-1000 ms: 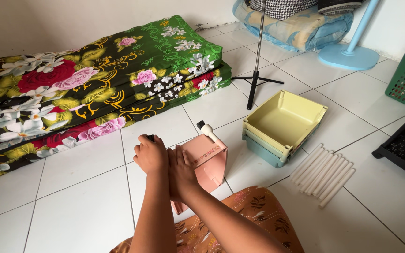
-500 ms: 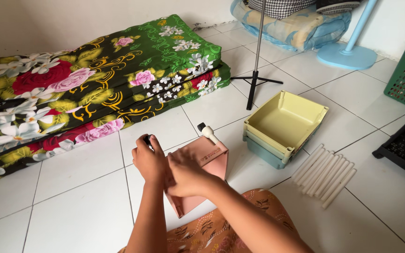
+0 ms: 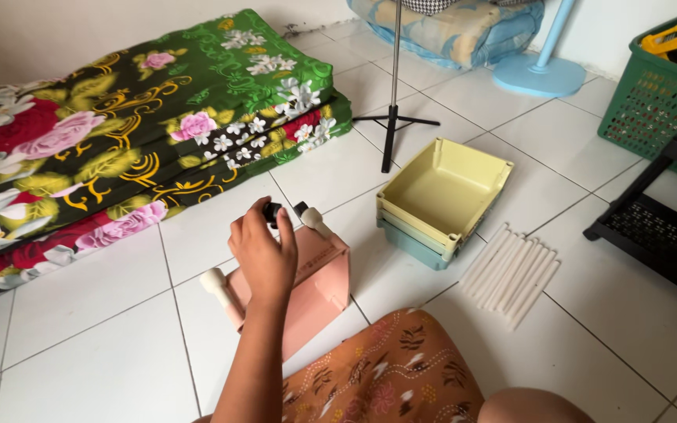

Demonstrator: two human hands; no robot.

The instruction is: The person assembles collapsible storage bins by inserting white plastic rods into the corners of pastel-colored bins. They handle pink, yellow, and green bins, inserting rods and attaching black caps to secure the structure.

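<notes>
Here my left hand [image 3: 264,251] is closed around a small black cap [image 3: 273,212] at the top corner of the pink plastic bin [image 3: 319,278], thumb and fingers pinching it from above. My right hand is out of sight, so I cannot tell what it is doing.

The pink bin lies tipped on its side on the white tiled floor [image 3: 103,337], just in front of my knee, which is covered by orange patterned cloth [image 3: 378,376]. A cream peg [image 3: 311,219] with a dark tip sticks up from the bin's top corner right beside the black cap, and another cream peg [image 3: 215,283] pokes out at the bin's lower left corner.

To the right of the pink bin, near but not touching it, sits a stack of bins [image 3: 442,200], a yellow one nested on a pale blue one. Just right of that stack, a row of white tubes [image 3: 515,270] lies side by side on the floor. Beyond the pink bin stands a thin black tripod stand [image 3: 392,117]. To the bin's left and behind it lies a folded flowered mattress [image 3: 119,149] in green, red and black. Far right of the bin are a black rack [image 3: 660,227] and a green basket [image 3: 656,94], and behind the stand a light blue fan base [image 3: 538,74].
</notes>
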